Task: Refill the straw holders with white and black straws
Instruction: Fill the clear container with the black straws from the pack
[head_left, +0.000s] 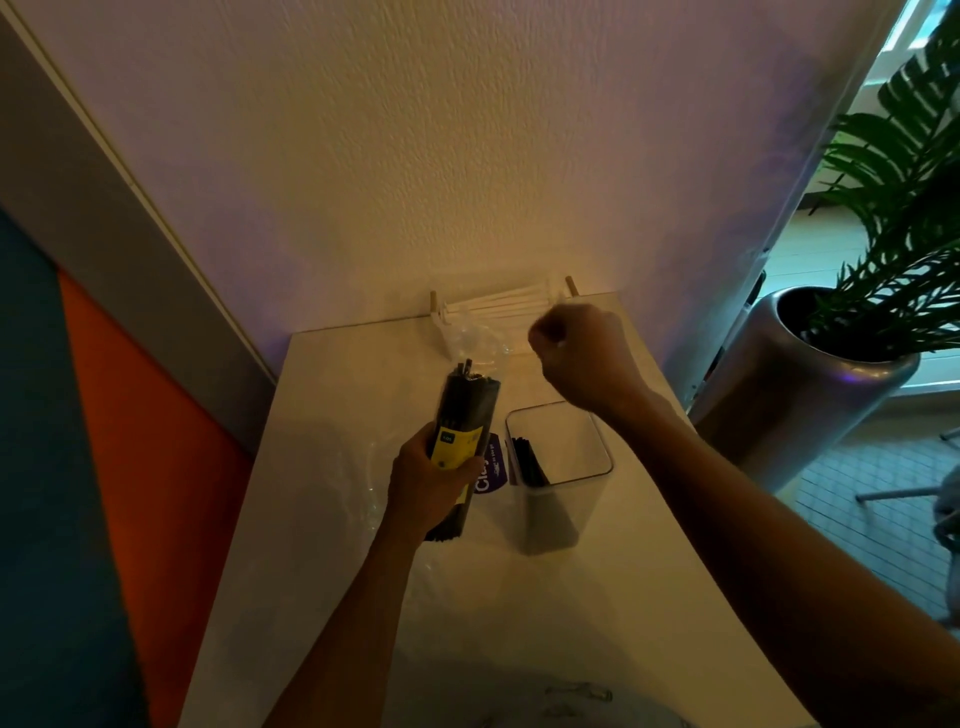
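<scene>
My left hand (431, 483) grips a pack of black straws (465, 415) with a yellow label, held upright over the white table (337, 571). Clear wrapping (472, 340) stands loose at the pack's top end. My right hand (584, 353) hovers curled in a fist just right of that wrapping; nothing shows in its grip. A clear square straw holder (563, 467) stands right of the pack with a few black straws (527, 460) leaning inside. White straws (498, 304) lie in a rack between wooden pegs against the wall.
Crumpled clear plastic (371, 483) lies on the table left of my left hand. A purple label (492, 470) sits beside the holder. A silver planter (810, 395) with a green plant stands off the table's right edge. The wall closes the back.
</scene>
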